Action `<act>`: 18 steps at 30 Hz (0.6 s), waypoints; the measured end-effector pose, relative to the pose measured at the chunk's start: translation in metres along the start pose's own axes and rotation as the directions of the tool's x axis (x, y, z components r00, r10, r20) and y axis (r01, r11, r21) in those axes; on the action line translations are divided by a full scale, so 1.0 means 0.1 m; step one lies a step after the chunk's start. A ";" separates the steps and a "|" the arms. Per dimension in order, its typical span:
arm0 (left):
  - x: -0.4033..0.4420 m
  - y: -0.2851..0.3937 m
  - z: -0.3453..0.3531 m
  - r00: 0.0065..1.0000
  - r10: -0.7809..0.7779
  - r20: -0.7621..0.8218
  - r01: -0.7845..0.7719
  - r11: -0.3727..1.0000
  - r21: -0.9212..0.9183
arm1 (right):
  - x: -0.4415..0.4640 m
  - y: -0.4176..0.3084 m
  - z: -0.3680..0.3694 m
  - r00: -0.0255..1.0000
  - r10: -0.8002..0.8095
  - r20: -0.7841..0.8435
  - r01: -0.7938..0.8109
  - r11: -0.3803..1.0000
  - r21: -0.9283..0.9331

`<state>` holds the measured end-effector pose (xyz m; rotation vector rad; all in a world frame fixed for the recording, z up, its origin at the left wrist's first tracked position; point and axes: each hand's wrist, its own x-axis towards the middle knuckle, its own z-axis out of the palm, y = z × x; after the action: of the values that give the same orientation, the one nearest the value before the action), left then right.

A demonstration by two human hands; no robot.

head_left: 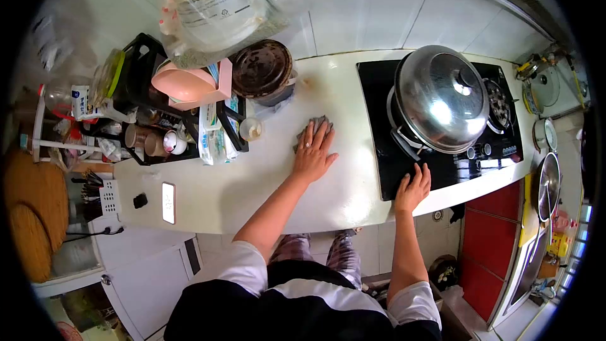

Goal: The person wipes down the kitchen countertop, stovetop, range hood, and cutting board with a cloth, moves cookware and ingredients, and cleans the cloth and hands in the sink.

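My left hand [313, 154] presses a dark grey cloth [320, 120] flat against the white countertop [344, 205], its fingers spread over the cloth and a ring on one finger. Only the cloth's edges show beyond the fingers. My right hand [413, 188] rests at the front edge of the black gas stove [442, 173], its fingers slightly apart and nothing in them. Just beyond its fingertips is the handle of a large wok, covered by a domed metal lid [445, 98].
Left of the cloth stand a small clear cup [250, 129], a dark-lidded pot [261, 68] and a black rack with a pink container [189, 83]. A phone [168, 203] lies at the counter's left. A plastic bag [224, 12] hangs above.
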<state>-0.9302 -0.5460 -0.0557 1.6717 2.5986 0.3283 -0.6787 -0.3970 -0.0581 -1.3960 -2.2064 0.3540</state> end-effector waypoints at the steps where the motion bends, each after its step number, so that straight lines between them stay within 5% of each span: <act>1: 0.09 -0.05 0.00 1.000 -0.004 0.008 0.004 1.000 0.000 | -0.02 -0.04 0.00 1.000 -0.002 -0.019 0.000 0.995 -0.100; 5: 0.62 -0.27 0.08 0.999 -0.043 0.033 0.042 0.999 0.016 | 0.00 -0.07 0.02 0.999 0.039 0.013 -0.036 0.985 -0.169; 7: 0.90 -0.36 0.14 0.987 -0.104 -0.123 0.101 0.994 -0.030 | 0.02 -0.09 0.01 0.998 0.059 0.017 -0.055 0.983 -0.173; 12: 1.51 -0.50 0.20 0.949 -0.257 -0.181 0.235 0.962 -0.136 | 0.04 -0.08 0.03 0.998 0.064 0.020 -0.060 0.985 -0.161; 18: 2.05 -0.74 0.36 0.971 -0.154 -0.184 0.142 0.987 -0.078 | 0.06 -0.10 -0.02 0.996 0.063 0.070 -0.050 0.984 -0.174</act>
<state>-1.0778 -0.3847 -0.0877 1.4829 2.7938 0.5847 -0.6878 -0.3966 -0.0503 -1.5627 -2.3074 0.2439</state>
